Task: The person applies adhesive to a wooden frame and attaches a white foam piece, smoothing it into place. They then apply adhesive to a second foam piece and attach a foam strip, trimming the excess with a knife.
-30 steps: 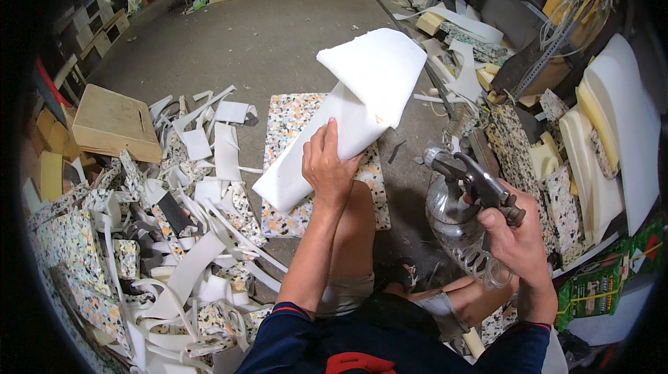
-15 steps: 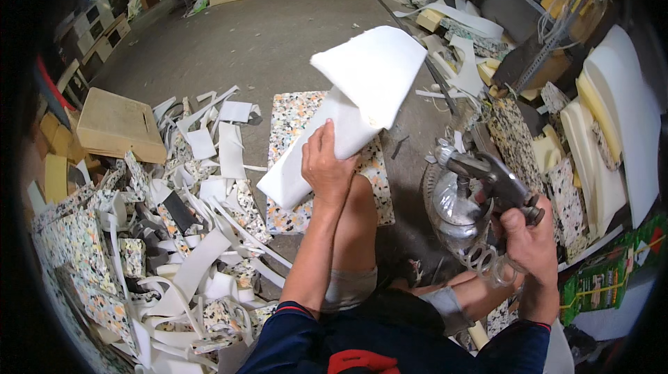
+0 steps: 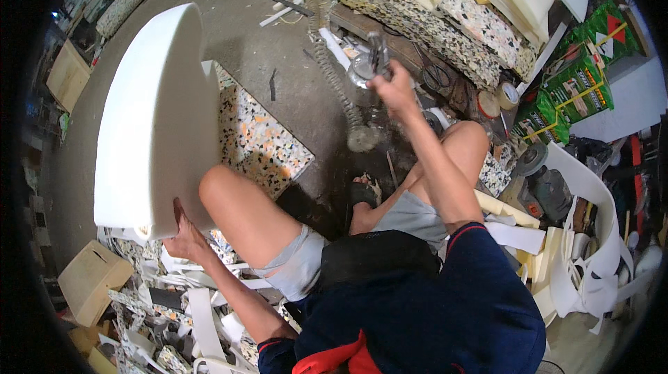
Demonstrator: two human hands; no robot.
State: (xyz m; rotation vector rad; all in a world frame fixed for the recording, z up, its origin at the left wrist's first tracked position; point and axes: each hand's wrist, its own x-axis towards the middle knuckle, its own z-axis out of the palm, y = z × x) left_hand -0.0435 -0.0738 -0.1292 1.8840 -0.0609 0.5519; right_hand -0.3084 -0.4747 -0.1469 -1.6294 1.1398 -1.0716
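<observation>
A large white foam piece (image 3: 153, 116) with a curved outline stands on edge at the left. My left hand (image 3: 186, 233) grips its lower near corner, beside my left knee. Part of that hand is hidden behind the foam. In my right hand (image 3: 395, 89) is a spray gun (image 3: 376, 55) with a round silvery cup (image 3: 362, 70), held out ahead above the floor at the right. A clear coiled hose (image 3: 332, 82) hangs near the gun. Under and beside the white foam lies a speckled foam slab (image 3: 261, 134) on the floor.
Foam offcuts (image 3: 202, 311) heap at the lower left by a tan block (image 3: 94, 280). Speckled foam boards (image 3: 417, 26), scissors (image 3: 436, 76), tape rolls (image 3: 509, 94) and green packages (image 3: 574, 89) line the right. A bench grinder-like machine (image 3: 543, 179) stands near white foam strips (image 3: 598, 263).
My view has swung right. The white foam has been raised on edge and shifted left, with my left hand now at its lower corner. My right hand has carried the spray gun farther forward.
</observation>
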